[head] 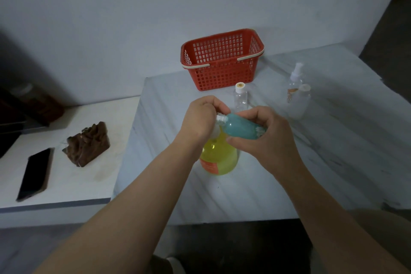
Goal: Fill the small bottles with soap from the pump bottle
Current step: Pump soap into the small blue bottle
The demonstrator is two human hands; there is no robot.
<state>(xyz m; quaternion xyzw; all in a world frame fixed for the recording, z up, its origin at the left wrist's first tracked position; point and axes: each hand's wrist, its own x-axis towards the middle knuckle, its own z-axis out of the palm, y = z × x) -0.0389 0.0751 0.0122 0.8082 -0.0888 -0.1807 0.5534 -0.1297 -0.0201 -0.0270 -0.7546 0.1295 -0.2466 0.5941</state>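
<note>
A person's left hand (201, 118) curls over the white pump head of a yellow-filled pump bottle (219, 158), while the right hand (264, 138) grips a small teal bottle (241, 129), thumb beneath and fingers wrapped over its base. The teal bottle lies tilted almost on its side between the two hands, its neck turned toward the left hand and meeting the pump's white fittings just under the left fingers; whether soap is flowing cannot be seen. The pump bottle stands upright on the pale marbled table (244, 196), directly below both hands.

Just beyond the hands stands a clear small bottle (240, 98) with a white cap, and farther back a red plastic basket (222, 62) with cream handles. Beyond the right hand, a clear spray bottle (295, 78) and a frosted capped bottle (300, 104) stand close together. Well off to the left of the left forearm, on a lower white surface (77, 184), lie a dark phone (35, 173) and a brown carved wooden block (89, 143).
</note>
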